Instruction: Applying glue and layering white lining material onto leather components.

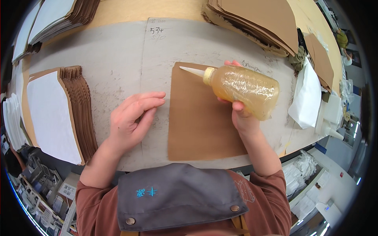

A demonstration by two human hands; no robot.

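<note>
In my right hand (244, 114) is a clear squeeze bottle (248, 87) of yellowish liquid, tipped on its side. Its pale pointed nozzle (193, 71) aims left, over the far left corner of a brown sheet (201, 126). Whether the tip touches the sheet I cannot tell. That sheet, perhaps card or fabric, lies flat on the grey board in front of me. My left hand (136, 116) is just left of the sheet with its fingers stretched toward it, holding nothing.
A thick stack of brown pieces topped with white paper (55, 114) stands at the left. More stacks lie at the far left (59, 17) and far right (256, 19). A crumpled white sheet (306, 96) is at the right edge of the grey board (118, 51).
</note>
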